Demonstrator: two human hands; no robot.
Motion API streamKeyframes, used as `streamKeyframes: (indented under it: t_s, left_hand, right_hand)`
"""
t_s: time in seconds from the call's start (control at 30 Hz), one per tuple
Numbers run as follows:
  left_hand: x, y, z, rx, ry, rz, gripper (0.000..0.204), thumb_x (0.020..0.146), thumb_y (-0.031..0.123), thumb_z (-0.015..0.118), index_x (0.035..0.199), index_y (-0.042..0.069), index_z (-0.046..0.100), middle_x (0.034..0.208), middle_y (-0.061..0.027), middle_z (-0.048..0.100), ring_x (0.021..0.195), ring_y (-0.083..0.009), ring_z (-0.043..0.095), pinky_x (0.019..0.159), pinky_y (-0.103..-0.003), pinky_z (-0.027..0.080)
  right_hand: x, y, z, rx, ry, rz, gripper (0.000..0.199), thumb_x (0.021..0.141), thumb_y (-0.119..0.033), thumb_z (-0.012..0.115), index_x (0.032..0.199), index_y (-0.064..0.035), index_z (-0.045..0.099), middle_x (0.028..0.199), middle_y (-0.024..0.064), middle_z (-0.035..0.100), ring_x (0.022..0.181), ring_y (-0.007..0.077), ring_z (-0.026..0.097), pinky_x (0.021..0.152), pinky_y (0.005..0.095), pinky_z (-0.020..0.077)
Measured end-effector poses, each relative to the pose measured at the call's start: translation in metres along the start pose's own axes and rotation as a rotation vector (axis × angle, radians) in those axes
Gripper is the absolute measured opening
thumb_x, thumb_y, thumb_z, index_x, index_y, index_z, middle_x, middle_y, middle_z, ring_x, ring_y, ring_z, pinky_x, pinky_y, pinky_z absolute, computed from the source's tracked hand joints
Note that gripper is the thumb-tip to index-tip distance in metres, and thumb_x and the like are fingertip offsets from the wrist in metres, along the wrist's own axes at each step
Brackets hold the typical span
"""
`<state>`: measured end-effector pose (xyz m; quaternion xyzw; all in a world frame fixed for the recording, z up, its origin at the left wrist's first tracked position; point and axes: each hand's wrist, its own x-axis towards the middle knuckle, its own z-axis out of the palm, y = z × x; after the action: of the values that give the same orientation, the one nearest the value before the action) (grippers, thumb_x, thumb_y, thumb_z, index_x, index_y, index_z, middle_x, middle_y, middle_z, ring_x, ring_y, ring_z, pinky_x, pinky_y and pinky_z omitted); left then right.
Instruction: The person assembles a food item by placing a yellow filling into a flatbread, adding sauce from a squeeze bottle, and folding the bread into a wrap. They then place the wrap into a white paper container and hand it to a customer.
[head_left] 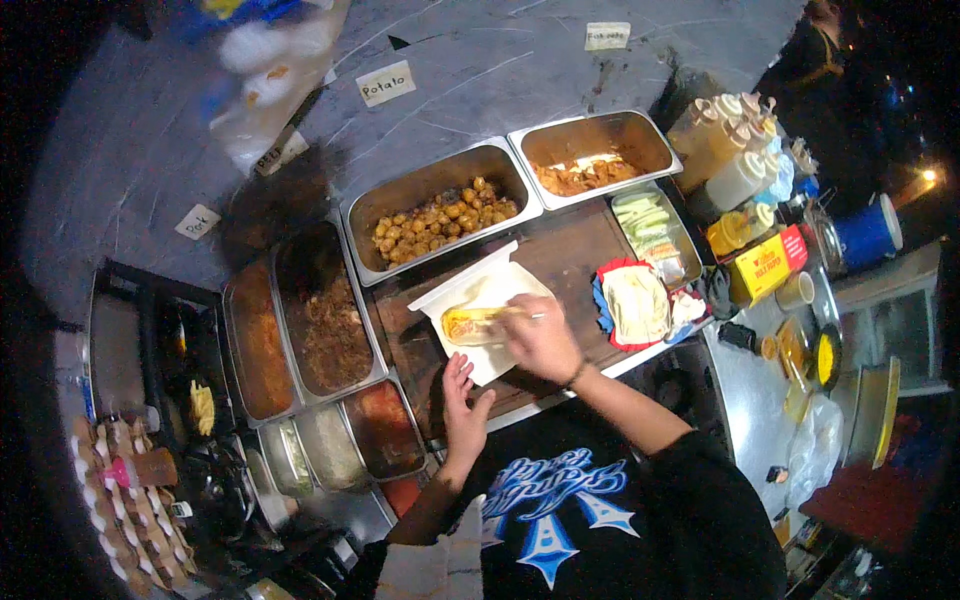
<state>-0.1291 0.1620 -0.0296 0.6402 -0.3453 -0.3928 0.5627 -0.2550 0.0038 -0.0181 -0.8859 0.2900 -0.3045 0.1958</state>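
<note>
A flatbread with yellow filling [476,322] lies open on a white paper sheet [470,290] on the dark wooden board [570,250]. My right hand [542,338] rests over the flatbread's right side, fingers closed on a thin utensil [510,314] that reaches into the filling. My left hand [463,405] hovers flat and apart at the near corner of the paper, fingers spread, holding nothing.
Steel pans surround the board: fried potato chunks [440,218], orange stew [585,172], shredded meat [325,325], red sauce [258,340], cucumber strips [645,215]. A stack of flatbreads in cloth [635,300] lies right. Squeeze bottles [735,140] and a yellow box [765,265] stand further right.
</note>
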Motion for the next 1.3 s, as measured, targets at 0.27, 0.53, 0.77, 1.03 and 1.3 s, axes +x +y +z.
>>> streamKeyframes:
  t_s: [0.27,0.53,0.77,1.03,1.3]
  left_hand:
    - [0.086,0.024,0.008,0.986,-0.467,0.521,0.068,0.076,0.01,0.074,0.136,0.002,0.043,0.137,-0.02,0.045,0.128,-0.0361,0.043,0.108,-0.044,0.034]
    - [0.145,0.011,0.023,1.335,-0.788,0.522,0.074,0.069,0.001,0.073,0.137,0.006,0.044,0.115,-0.0151,0.059,0.109,-0.0313,0.058,0.099,-0.042,0.042]
    - [0.133,0.026,0.045,1.451,-0.765,0.437,0.083,0.069,0.011,0.078,0.143,0.011,0.038,0.133,-0.0169,0.052,0.126,-0.0331,0.048,0.107,-0.048,0.036]
    - [0.108,-0.003,0.069,1.285,-0.547,0.458,0.071,0.081,0.028,0.07,0.14,0.003,0.039,0.14,-0.0212,0.045,0.131,-0.0375,0.04,0.109,-0.049,0.03]
    - [0.039,0.018,0.182,0.976,-0.096,0.703,0.056,0.086,0.022,0.066,0.134,0.001,0.045,0.136,-0.0231,0.046,0.129,-0.0408,0.04,0.109,-0.05,0.028]
  right_hand:
    - [-0.116,0.094,-0.051,-0.419,0.096,0.644,0.046,0.084,-0.009,0.06,0.13,-0.0129,0.057,0.126,0.0152,0.055,0.119,0.0342,0.05,0.099,0.047,0.0389]
    - [-0.119,0.093,-0.045,-0.389,0.085,0.626,0.048,0.087,-0.014,0.059,0.135,-0.0162,0.053,0.131,0.0154,0.053,0.122,0.0335,0.048,0.1,0.0472,0.0387]
    - [-0.163,0.08,-0.084,-0.109,0.282,0.599,0.042,0.084,-0.009,0.063,0.125,-0.0049,0.057,0.129,0.0204,0.052,0.121,0.038,0.048,0.101,0.047,0.0392]
    - [-0.321,0.082,-0.174,-0.16,0.452,0.757,0.032,0.082,-0.005,0.063,0.114,-0.0046,0.061,0.116,0.0157,0.057,0.111,0.0351,0.052,0.098,0.0434,0.0418]
    - [-0.43,0.132,-0.239,-0.228,0.531,0.883,0.027,0.079,-0.002,0.061,0.106,-0.0039,0.061,0.109,0.0155,0.057,0.105,0.035,0.052,0.094,0.0429,0.0432]
